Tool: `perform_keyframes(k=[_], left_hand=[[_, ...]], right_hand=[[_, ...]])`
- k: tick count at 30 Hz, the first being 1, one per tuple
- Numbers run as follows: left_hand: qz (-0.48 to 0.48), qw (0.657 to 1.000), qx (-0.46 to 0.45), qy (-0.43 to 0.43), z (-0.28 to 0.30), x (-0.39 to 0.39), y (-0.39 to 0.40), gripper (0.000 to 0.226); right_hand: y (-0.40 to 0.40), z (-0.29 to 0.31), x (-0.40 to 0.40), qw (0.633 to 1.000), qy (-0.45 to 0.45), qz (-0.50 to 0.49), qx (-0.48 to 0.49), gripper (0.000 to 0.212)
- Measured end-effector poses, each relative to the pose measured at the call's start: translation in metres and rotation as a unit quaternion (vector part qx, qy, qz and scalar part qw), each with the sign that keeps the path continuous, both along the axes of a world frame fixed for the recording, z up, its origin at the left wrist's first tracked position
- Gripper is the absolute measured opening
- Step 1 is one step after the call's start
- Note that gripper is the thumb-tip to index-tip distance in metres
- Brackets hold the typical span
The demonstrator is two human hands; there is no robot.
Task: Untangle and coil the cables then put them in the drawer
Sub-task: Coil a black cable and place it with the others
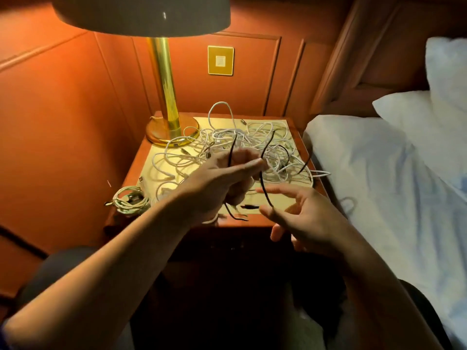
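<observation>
Head view: black cable (265,188) (looped) spans both hands above nightstand (252,222).

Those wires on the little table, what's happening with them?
A person is sorting out a tangled pile of white cables on a wooden bedside table beside a brass lamp. The left hand grips a thin black cable, and the right hand reaches for it with spread fingers. One coiled white cable bundle already sits at the table's front left corner. Most is still knotted.
</observation>
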State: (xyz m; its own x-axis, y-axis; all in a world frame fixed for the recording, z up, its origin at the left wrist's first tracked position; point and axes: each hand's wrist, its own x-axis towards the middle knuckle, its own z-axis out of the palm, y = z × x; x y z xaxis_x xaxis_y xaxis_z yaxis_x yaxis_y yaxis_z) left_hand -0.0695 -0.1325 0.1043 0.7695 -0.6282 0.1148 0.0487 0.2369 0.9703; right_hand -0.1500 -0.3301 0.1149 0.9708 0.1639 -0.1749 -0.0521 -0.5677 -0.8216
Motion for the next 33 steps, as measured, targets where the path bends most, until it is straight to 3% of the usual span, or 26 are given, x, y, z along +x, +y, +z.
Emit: perform_keyframes(k=[3,6,13,18,21,25,29,33], left_hand=[[0.01,0.999,-0.008,0.043,-0.014,-0.031,0.001,0.008],[0.034,0.996,-0.009,0.079,-0.029,-0.053,0.007,0.011],[0.068,0.988,0.013,0.141,-0.055,-0.091,0.023,0.009],[0.09,0.972,0.053,0.209,-0.049,-0.102,0.021,0.005],[0.072,0.957,0.129,0.25,-0.044,-0.095,0.018,0.021],[0.064,0.922,0.272,0.267,-0.061,-0.084,0.023,0.032],[0.048,0.917,0.272,0.288,-0.081,-0.079,0.023,0.029],[-0.005,0.915,0.343,0.212,-0.098,-0.084,0.016,0.033]], right_hand=[[0.003,-0.009,-0.017,0.999,-0.026,0.027,-0.003,0.012],[0.003,-0.024,-0.028,0.998,-0.036,0.041,-0.01,0.019],[0.013,-0.054,-0.05,0.993,-0.07,-0.006,0.098,0.017],[0.017,-0.044,-0.051,0.982,-0.181,-0.035,-0.033,0.018],[0.023,-0.034,-0.039,0.971,-0.219,-0.025,-0.088,0.018],[0.03,-0.02,-0.017,0.977,-0.152,0.075,-0.126,0.024],[0.032,-0.029,-0.004,0.982,-0.139,0.106,-0.067,0.025],[0.022,-0.06,-0.004,0.985,-0.099,0.118,-0.072,0.036]])
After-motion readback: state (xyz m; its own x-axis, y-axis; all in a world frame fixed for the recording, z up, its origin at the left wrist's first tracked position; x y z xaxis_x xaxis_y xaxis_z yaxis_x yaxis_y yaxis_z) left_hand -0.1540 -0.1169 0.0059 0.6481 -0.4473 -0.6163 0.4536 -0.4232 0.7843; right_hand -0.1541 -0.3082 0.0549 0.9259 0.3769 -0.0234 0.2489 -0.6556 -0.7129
